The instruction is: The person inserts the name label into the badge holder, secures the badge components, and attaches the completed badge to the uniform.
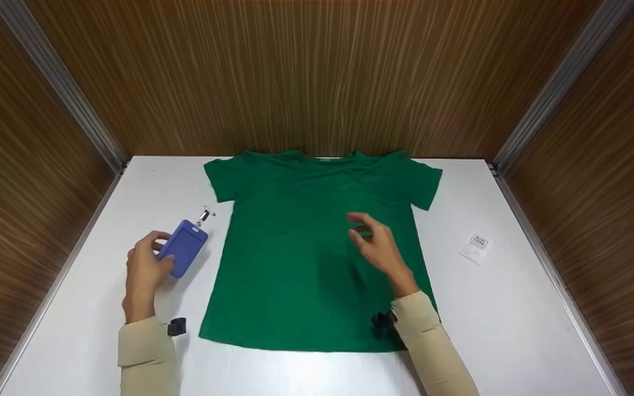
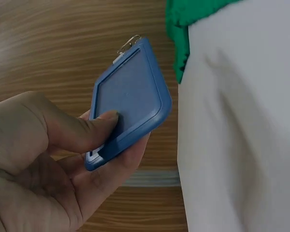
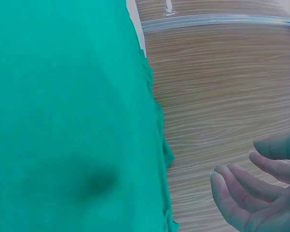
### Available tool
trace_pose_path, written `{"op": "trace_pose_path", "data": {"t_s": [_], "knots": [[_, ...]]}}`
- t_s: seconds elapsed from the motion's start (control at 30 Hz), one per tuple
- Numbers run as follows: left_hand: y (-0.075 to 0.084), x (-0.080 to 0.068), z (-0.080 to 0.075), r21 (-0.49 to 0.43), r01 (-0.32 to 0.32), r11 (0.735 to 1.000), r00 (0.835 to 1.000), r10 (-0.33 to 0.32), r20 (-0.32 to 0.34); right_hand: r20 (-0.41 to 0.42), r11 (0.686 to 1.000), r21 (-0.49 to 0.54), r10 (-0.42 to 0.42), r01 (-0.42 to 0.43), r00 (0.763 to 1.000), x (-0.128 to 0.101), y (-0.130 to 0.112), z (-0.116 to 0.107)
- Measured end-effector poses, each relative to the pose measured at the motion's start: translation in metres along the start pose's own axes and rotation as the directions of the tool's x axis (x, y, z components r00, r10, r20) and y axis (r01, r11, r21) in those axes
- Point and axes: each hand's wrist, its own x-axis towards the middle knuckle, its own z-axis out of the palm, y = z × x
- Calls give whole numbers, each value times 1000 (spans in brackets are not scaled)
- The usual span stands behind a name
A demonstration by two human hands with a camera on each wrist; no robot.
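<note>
While our left hand [image 1: 143, 269] pinches the blue badge holder [image 1: 184, 247], it sits left of the green T-shirt [image 1: 306, 258].
Holder's long axis points toward the table's [image 1: 515, 330] far edge; our right hand [image 1: 377, 247] hovers empty, fingers relaxed, over the shirt.

left hand [image 1: 143, 269]: wearing beige sleeve, black wrist device | right hand [image 1: 378, 247]: wearing beige sleeve, black wrist device

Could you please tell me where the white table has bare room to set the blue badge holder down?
Bare table lies right of the green T-shirt, around the small white packet, and along the near edge. The left strip holds the left hand and badge holder; the right hand hovers over the shirt.
</note>
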Motion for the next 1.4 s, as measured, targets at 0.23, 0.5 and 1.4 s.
{"op": "trace_pose_path", "data": {"t_s": [0.23,0.5,1.4], "knots": [[18,4,17,-21,-73,997,997,74,35,1,1000,-18,0,0,1000,0,0,-1],[42,6,42,-72,-160,984,983,165,78,18,1000,-25,-13,13,1000,0,-1,-3],[101,-6,94,-144,-304,942,936,324,138,75,997,-23,71,-69,995,-5,-19,-11]]}}
